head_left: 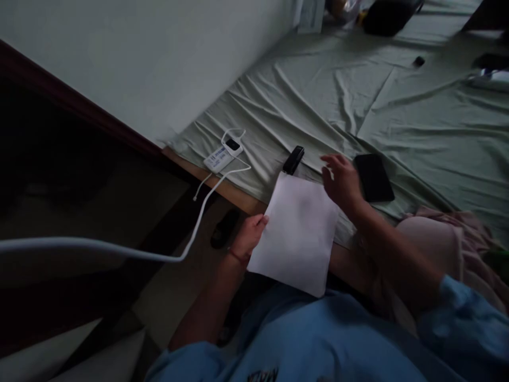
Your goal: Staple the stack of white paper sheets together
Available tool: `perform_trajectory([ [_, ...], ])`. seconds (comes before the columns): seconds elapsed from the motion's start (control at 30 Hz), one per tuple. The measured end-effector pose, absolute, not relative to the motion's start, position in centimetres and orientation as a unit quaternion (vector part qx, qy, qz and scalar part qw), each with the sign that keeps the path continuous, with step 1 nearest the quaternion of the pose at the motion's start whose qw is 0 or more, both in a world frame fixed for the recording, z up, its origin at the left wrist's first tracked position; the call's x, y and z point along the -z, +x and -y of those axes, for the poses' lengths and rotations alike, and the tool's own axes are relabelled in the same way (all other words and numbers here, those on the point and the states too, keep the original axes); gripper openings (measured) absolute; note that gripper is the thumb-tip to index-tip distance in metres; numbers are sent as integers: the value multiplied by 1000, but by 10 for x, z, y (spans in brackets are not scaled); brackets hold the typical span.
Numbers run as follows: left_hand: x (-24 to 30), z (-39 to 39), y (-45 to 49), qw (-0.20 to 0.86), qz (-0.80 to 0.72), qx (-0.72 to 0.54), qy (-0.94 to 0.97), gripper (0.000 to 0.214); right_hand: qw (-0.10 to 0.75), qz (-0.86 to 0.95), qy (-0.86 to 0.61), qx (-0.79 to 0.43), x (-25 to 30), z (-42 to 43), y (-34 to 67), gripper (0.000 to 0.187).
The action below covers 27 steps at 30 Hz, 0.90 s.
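We see one white sheet of paper [296,233], flat and smooth, its left edge pinched in our left hand [248,236], that grip closed on it. Our right hand [342,180] hovers past the sheet's far corner, fingers spread, grip empty. Just left of it lies one black stapler [293,159]; just right, one dark phone [373,177]. Both rest on the wrinkled green bed sheet [397,122]. One white cable [191,236] trails left of the left hand.
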<state>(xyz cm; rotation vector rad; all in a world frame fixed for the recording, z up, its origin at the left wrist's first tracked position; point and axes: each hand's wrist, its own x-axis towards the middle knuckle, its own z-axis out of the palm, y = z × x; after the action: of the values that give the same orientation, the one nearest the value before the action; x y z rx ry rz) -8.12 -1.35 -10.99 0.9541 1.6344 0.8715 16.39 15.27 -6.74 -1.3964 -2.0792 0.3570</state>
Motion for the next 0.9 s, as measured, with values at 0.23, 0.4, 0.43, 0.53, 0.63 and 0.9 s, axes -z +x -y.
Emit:
perform_trajectory([
  [0.23, 129, 49, -69, 460, -682, -414, 390, 55, 132, 674, -691, -225, 88, -84, 228, 39],
  [0.4, 135, 57, -57, 471, -658, -447, 381, 55, 210, 629, -637, -393, 92, -61, 222, 50],
  [0.43, 135, 58, -56, 467, -658, -449, 385, 55, 230, 601, -627, -439, 92, -59, 220, 51],
  [0.53, 135, 62, -48, 466, -653, -463, 378, 56, 278, 512, -595, -553, 93, -57, 219, 49],
  [0.63, 135, 65, -38, 507, -623, -508, 312, 58, 314, 460, -571, -603, 96, -57, 222, 45],
  [0.9, 118, 75, -24, 646, -568, -487, 153, 72, 324, 468, -548, -612, 100, -58, 229, 44],
])
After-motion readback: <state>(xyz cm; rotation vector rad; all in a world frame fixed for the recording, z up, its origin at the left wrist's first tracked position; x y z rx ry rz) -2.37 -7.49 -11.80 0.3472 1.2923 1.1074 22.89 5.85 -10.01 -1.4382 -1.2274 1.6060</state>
